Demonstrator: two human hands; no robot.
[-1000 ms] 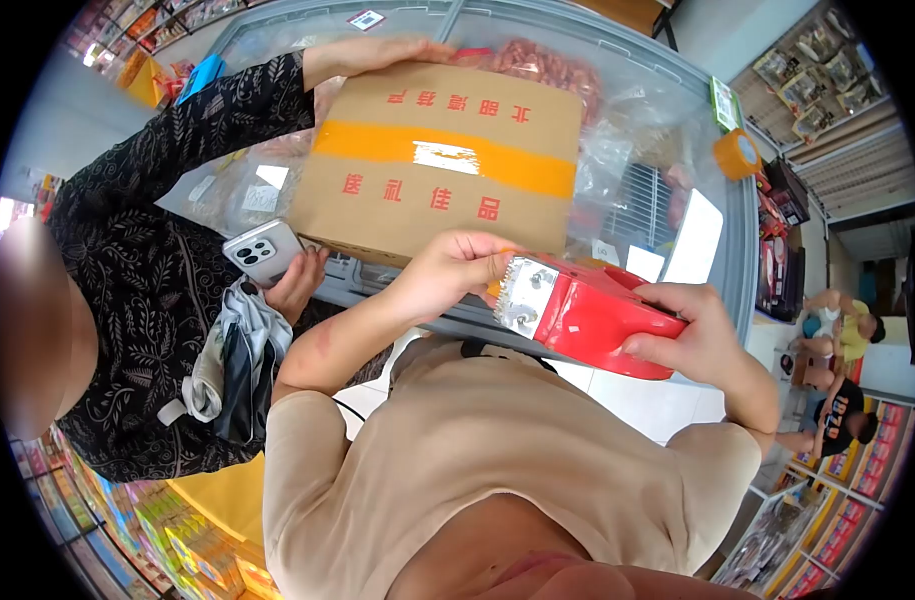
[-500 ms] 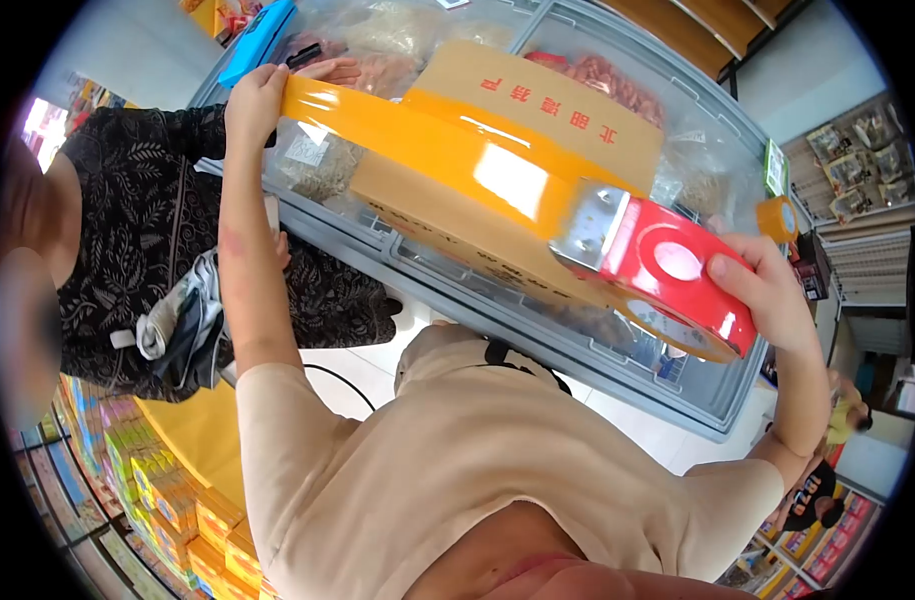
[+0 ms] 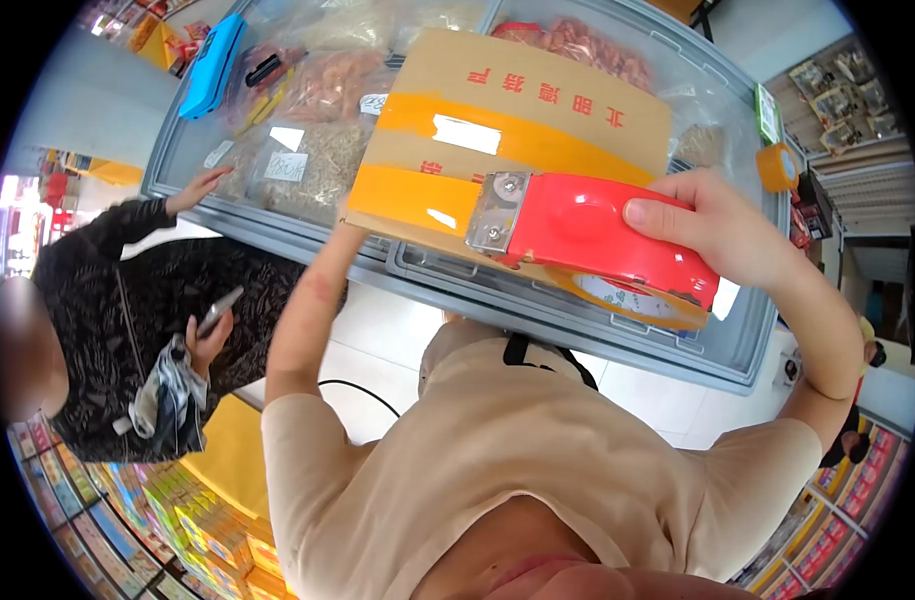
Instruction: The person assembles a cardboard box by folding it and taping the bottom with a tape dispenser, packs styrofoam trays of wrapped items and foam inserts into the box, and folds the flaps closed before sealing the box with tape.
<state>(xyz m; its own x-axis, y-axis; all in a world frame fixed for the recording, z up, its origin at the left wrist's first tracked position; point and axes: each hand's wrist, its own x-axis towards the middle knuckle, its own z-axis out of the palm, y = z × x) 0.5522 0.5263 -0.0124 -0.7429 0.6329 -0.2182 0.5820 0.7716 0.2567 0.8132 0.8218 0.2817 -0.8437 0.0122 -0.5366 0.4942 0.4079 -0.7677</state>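
My right hand (image 3: 712, 225) is closed around the rear of a red tape gun (image 3: 592, 215), thumb on top. Yellow packing tape (image 3: 412, 200) runs from its metal head leftward along the near edge of a brown cardboard box (image 3: 537, 82) with red printed characters. A second yellow strip lies across the middle of the box top. Below the tape gun, part of the tape roll (image 3: 627, 295) shows. At the box's left end is my left hand (image 3: 347, 236); its fingers are hidden behind the cardboard.
The box rests on a grey glass-topped chest freezer (image 3: 322, 240) with bagged goods (image 3: 332, 85) visible. A blue case (image 3: 213, 65) lies far left, a tape roll (image 3: 776, 167) on the right. At left, another person (image 3: 147, 330) holds a phone (image 3: 220, 308), their other hand near the freezer.
The stretched tape has come down onto the box's near edge. My left hand moved down to the box's left end; the tape gun shifted left. The other person's hand moved back from the goods.
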